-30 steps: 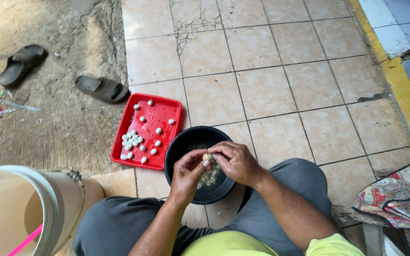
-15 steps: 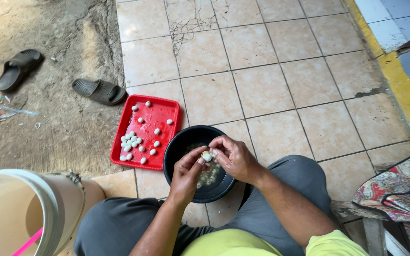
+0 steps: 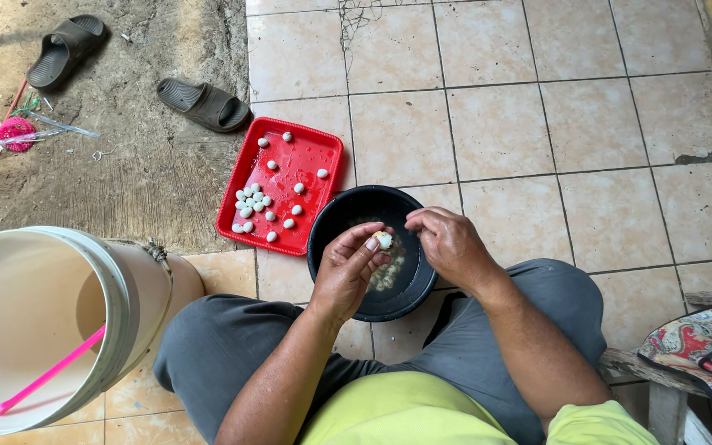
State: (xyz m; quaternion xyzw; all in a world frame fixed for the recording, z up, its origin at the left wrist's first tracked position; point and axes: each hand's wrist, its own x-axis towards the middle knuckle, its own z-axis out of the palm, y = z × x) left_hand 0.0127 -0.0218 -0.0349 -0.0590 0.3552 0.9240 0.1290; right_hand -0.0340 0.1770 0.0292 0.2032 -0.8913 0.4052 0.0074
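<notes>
Both hands met over a black bowl [image 3: 335,247] that sat on the tiled floor between the person's knees. Left hand [image 3: 346,268] was turned palm-up, its fingertips pinched around a small pale egg [image 3: 383,241], which it held just above the bowl's middle. Right hand [image 3: 448,244] hovered just beside it, knuckles up and fingers curled loosely inward toward the egg; whether they touched it could not be told, and nothing showed in its grasp. Both forearms sloped down and inward from the yellow-green shirt, crossing the grey trousers. Below the egg, more pale pieces [image 3: 385,276] lay in the bowl's bottom.

Just beyond the left hand, touching the bowl's far-left rim, lay a red tray [image 3: 306,161] scattered with peeled white eggs [image 3: 254,200]. Near the left elbow stood a large cream bucket [image 3: 125,288] with a pink stick [image 3: 51,372] inside. Ahead of the right hand the floor tiles [image 3: 488,132] ran open. Well away past the tray, two dark sandals [image 3: 203,105] rested on bare concrete. By the right elbow, patterned fabric [image 3: 702,342] draped a wooden seat edge.
</notes>
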